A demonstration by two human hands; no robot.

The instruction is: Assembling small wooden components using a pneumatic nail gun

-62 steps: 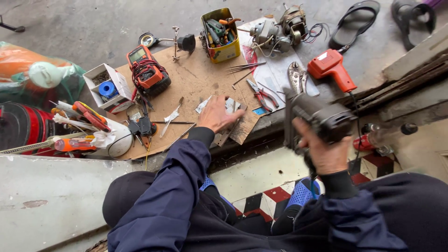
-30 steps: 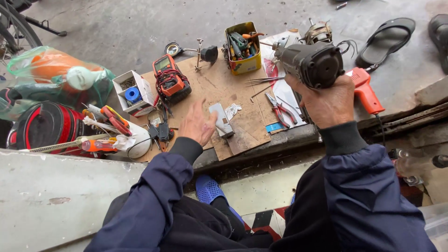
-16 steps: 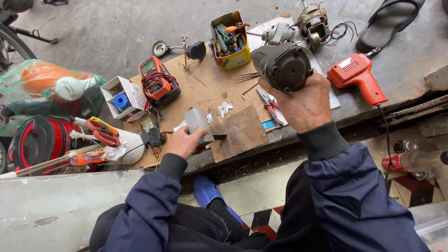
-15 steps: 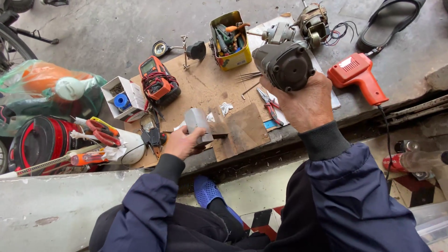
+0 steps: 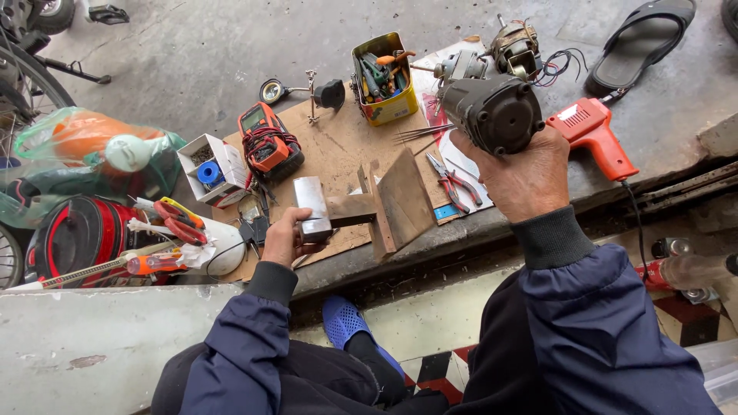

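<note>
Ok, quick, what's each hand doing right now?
Left hand: closed around a hammer, just under its metal head.
Right hand: closed on a dark grey motor housing, held up above the workboard.

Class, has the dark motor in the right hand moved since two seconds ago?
Yes. The right hand lifted the dark motor from beside the step edge up and forward, now near the yellow tin.

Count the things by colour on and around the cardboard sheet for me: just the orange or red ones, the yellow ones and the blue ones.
Orange or red: 3, the multimeter, the heat gun, the red-handled pliers.
Yellow: 1, the tin of tools.
Blue: 1, the tape roll in the white box.
Total: 5.
</note>
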